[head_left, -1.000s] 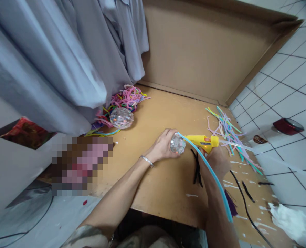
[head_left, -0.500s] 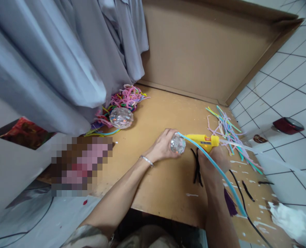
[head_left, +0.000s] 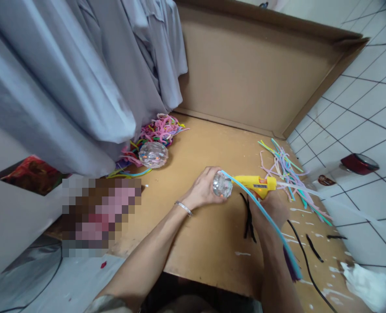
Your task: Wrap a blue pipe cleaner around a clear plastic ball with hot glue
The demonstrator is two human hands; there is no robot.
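Along the back of the tan bench point(head_left: 209, 150) stands a tall brown panel point(head_left: 245, 78), with a white-tiled wall point(head_left: 371, 117) to the right and grey cloth point(head_left: 114, 74) hanging in folds at the left. Under the cloth's lower edge sits a tangled heap of fuzzy stems point(head_left: 163, 128), mostly pink, with a clear faceted ball point(head_left: 153, 155) just in front of it.

Near the middle, the left hand point(head_left: 206, 188) grips a clear faceted piece point(head_left: 222, 186). The right hand point(head_left: 272, 213) is wrapped around the handle of a yellow glue gun point(head_left: 253, 181), its nozzle close to that piece; whether they touch is unclear. A light-blue stem point(head_left: 272, 226) runs from the piece across the right forearm.

On the right, pastel stems point(head_left: 287, 167) lie loosely spread near a container's dark red lid point(head_left: 360, 164). Pale smears point(head_left: 242, 253) spot the surface, among short black strips point(head_left: 249, 219), a black cable point(head_left: 305, 261) and crumpled white tissue point(head_left: 368, 284).
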